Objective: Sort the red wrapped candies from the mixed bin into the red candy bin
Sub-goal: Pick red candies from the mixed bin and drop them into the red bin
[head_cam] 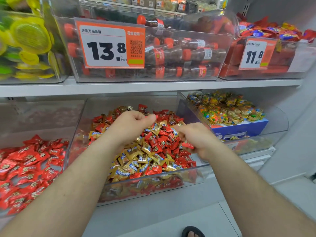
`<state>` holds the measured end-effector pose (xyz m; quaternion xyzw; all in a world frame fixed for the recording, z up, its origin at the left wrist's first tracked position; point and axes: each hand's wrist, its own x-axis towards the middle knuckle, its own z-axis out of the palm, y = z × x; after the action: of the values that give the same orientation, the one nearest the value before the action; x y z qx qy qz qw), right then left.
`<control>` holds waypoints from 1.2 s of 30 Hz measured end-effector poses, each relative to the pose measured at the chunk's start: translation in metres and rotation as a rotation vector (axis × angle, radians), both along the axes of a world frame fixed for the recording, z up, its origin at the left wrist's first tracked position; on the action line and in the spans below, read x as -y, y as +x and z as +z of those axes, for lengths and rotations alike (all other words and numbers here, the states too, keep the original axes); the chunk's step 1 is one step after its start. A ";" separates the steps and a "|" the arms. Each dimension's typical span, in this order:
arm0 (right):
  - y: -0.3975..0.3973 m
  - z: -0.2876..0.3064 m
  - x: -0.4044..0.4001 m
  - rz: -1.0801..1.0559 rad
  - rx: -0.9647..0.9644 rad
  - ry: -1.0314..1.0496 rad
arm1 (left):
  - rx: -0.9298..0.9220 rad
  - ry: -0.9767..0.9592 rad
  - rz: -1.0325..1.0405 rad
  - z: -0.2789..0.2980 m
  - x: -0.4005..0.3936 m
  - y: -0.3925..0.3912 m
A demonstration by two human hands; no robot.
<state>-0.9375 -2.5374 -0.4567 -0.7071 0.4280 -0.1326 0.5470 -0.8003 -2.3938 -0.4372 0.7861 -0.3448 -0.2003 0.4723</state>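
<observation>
Red wrapped candies [154, 141] lie mingled with gold-wrapped candies [131, 161] in the mixed bin [153, 178], a clear tub at centre frame on the lower shelf. Red pieces remain plentiful, mostly toward the middle and rear of the heap, so the sort appears far from complete.

The right hand [196, 139], right of centre, has its fingers curled over the heap and grips at least one red candy [188, 145] against the palm, a scrap of red wrapper showing beneath the fingers. The left hand [135, 124], above the middle of the heap, is curled into a loose fist; a sliver of red shows at the fingertips, but whether it holds a candy cannot be determined (the fingers face away from the camera). Both hands working the same heap suggests picks are being gathered before transfer.

The red candy bin [68, 146] sits just beside the mixed bin at lower left, holding only red pieces; adjacency keeps each transfer short.

Further out: multicoloured sweets [227, 108] at right, and on the upper shelf bottle-shaped candies behind a price tag [109, 47].
</observation>
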 end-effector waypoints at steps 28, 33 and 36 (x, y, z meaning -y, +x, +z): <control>-0.016 0.019 -0.005 -0.127 0.519 0.810 | 0.747 0.669 -0.235 -0.032 0.033 -0.018; -0.012 0.017 -0.005 -0.172 0.526 0.795 | 0.633 0.477 -0.185 -0.031 0.030 -0.013; -0.011 0.019 -0.005 -0.203 0.499 0.766 | -0.019 0.070 -0.094 -0.017 0.023 -0.011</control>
<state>-0.9490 -2.5327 -0.4375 -0.3554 0.3685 -0.1839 0.8391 -0.8111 -2.4166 -0.4545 0.7831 -0.3698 -0.2415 0.4377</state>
